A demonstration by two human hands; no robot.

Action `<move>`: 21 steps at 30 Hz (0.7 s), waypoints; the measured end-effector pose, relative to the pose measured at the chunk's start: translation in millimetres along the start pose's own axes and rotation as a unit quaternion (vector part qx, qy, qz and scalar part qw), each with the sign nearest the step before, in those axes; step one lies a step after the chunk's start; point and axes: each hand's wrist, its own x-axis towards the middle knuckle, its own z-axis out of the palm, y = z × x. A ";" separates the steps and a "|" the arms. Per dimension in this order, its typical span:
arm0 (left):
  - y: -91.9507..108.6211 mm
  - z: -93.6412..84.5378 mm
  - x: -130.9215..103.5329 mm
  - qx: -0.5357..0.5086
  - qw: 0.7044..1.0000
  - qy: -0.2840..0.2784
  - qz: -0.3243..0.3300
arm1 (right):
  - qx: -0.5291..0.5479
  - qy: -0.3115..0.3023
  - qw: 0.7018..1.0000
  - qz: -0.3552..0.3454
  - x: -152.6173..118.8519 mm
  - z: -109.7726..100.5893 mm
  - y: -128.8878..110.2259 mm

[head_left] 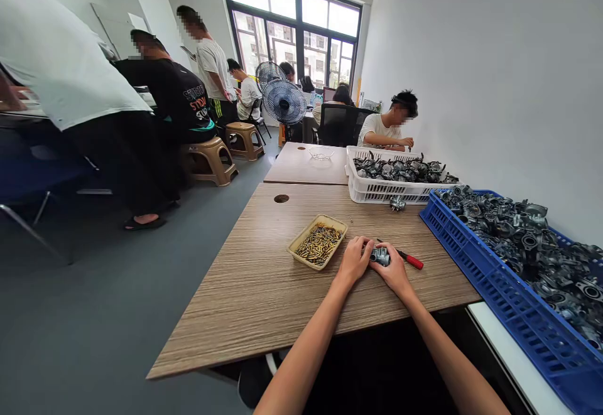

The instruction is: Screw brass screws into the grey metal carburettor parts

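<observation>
Both my hands close around a small silver metal carburetor [380, 256] just above the wooden table. My left hand [355, 258] grips it from the left, fingers curled over its side. From the right, my right hand [392, 269] wraps it, and fingers cover part of the metal. A screwdriver with a red handle [414, 262] lies right behind my right hand, its shaft partly hidden. Left of my hands stands a cream plastic tray [293, 248] filled with small brass pieces [321, 242].
A blue crate [475, 255] piled with carburetors stands at the right. Behind it is a white basket [360, 194] of similar parts, with one loose carburetor [397, 203] in front. A co-worker [389, 123] sits across the table [245, 289]; other people are at the left.
</observation>
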 end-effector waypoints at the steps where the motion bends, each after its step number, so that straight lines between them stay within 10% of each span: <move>1: -0.2 0.0 0.0 -0.001 1.000 0.000 -0.001 | 0.002 0.002 1.000 -0.001 0.0 0.4 0.4; 10: -1.2 0.4 0.1 -0.007 1.000 0.002 0.003 | 0.027 0.118 0.992 0.022 5.0 -33.0 -21.9; 21: 2.2 0.6 -2.8 0.003 1.000 -0.006 0.008 | -0.071 0.363 0.929 0.012 11.3 -243.3 -39.7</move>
